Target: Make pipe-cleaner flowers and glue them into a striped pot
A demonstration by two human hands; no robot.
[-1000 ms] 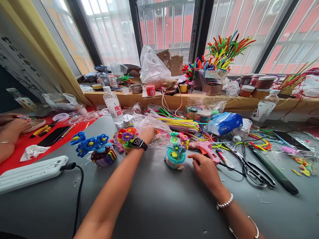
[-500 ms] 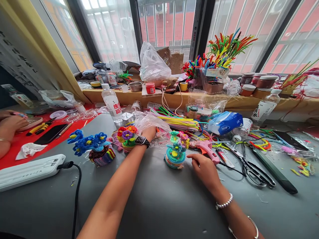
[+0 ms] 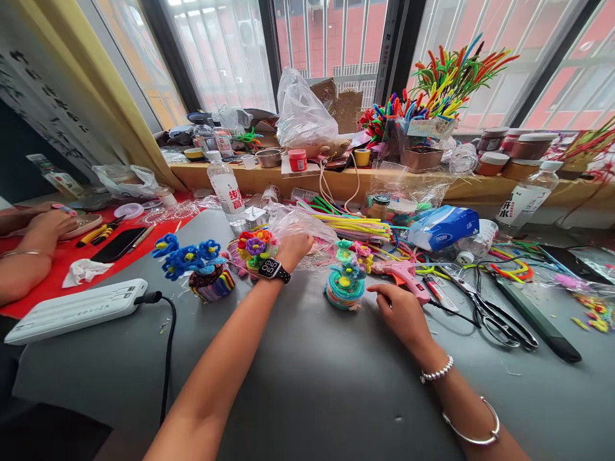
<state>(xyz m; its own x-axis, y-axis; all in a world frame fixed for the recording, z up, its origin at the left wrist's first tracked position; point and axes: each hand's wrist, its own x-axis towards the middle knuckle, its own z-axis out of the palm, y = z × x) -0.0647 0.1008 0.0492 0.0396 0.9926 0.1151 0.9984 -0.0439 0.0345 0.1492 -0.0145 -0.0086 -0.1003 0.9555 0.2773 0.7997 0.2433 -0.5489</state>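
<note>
**A:** What was the left hand (image 3: 294, 248) doing?

**B:** It lay knuckles-up against a clear plastic bag (image 3: 302, 223) at its 12 o'clock; the fingers were tucked under and hidden, so I could not tell whether they gripped the film. A smartwatch (image 3: 273, 269) sat on that wrist; a red-and-purple pipe-cleaner bouquet (image 3: 254, 248) stood just beside it at 9 o'clock.

**A:** And the right hand (image 3: 401, 314)?

**B:** It rested on the grey table (image 3: 312, 390), fingers loosely bent and apart, with nothing to be seen in them; thumb and forefinger pointed to 10 o'clock, at a turquoise pipe-cleaner flower pot (image 3: 344, 286) near them but not touching. My guess is the pot stood upright between the two hands so either could reach it.

**A:** What lay beyond?

**B:** A pink glue gun (image 3: 402, 275) lay on its side at the right hand's 12 o'clock, close by; black scissors (image 3: 500, 317) were at 3 o'clock; loose pipe cleaners (image 3: 353, 225) were heaped behind the pot. A blue flower pot (image 3: 204, 272) stood further to 9 o'clock, then a white power strip (image 3: 77, 310); another person's hand (image 3: 48, 227) worked over a red mat (image 3: 29, 301) at the far left.
</note>
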